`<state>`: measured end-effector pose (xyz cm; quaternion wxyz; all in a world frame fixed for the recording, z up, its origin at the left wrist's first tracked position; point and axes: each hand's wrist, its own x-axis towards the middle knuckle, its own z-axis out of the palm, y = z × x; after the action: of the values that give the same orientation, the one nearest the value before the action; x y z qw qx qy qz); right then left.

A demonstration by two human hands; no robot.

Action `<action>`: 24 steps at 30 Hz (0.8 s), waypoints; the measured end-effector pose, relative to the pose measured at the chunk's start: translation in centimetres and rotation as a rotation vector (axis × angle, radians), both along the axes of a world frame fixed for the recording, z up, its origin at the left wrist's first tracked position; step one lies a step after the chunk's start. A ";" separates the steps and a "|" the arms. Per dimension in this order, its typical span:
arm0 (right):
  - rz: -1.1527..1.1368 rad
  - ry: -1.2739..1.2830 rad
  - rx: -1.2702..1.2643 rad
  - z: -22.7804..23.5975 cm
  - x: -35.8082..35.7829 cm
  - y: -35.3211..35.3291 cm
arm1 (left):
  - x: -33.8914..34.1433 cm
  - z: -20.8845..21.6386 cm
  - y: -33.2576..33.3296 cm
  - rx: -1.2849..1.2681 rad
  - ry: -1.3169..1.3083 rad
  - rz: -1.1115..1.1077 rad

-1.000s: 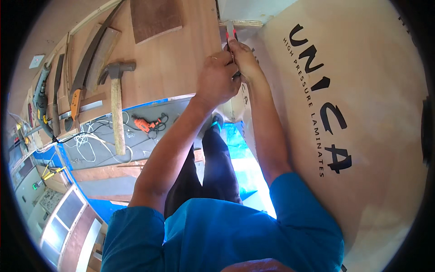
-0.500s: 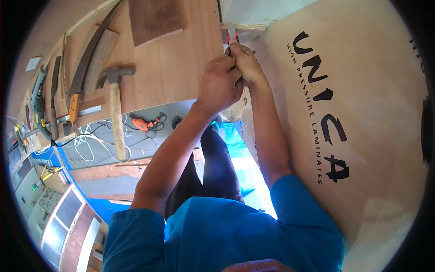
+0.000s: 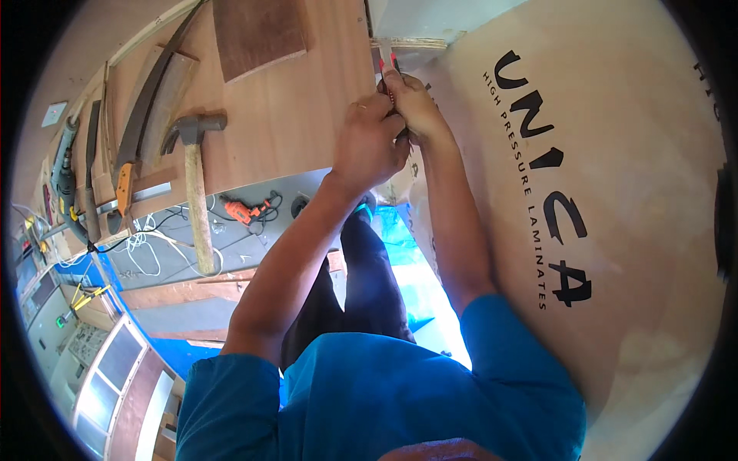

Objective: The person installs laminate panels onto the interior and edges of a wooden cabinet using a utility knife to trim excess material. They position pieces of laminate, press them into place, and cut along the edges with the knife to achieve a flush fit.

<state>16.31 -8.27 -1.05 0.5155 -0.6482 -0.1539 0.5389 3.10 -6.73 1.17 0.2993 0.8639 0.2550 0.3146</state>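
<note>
My right hand is closed round the red-and-black handle of what looks like a chisel, its flat pale blade pointing away from me. The blade's end lies at the plywood edge beside the wooden panel's corner. Just left of it and slightly nearer, my left hand is curled, with its fingers against the lower part of the handle. The two hands touch, and most of the handle is hidden inside them.
On the wooden panel to the left lie a claw hammer, a handsaw, a brown board and a corded power tool. An orange drill rests lower down. A large printed laminate sheet rises on the right.
The view has shifted a little, so the panel and tools sit slightly further left and up. Both hands keep the same grip on the chisel, with its blade still at the plywood edge.
</note>
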 end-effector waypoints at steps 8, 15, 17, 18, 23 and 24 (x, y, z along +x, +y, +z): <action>0.025 0.065 -0.028 -0.4 0.6 0.1 | 0.3 -0.2 0.0 0.022 -0.014 -0.018; 0.061 0.084 0.049 -0.8 0.6 0.2 | 0.2 0.2 -0.3 0.045 -0.020 -0.017; 0.072 0.066 0.028 -0.7 0.6 0.3 | 0.2 0.1 -0.3 0.033 -0.030 0.004; 0.071 0.043 0.001 -0.7 0.6 0.4 | 0.2 0.1 -0.3 0.010 0.010 -0.012; 0.081 0.018 0.028 -0.5 1.1 0.5 | 0.3 -0.3 -0.1 0.022 0.036 -0.009; 0.127 0.008 0.035 -0.5 1.2 0.4 | 0.3 -0.3 -0.1 0.017 0.024 0.000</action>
<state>17.48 -7.84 -1.56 0.4922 -0.6257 -0.2022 0.5704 3.42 -6.88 0.84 0.2888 0.8702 0.2558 0.3063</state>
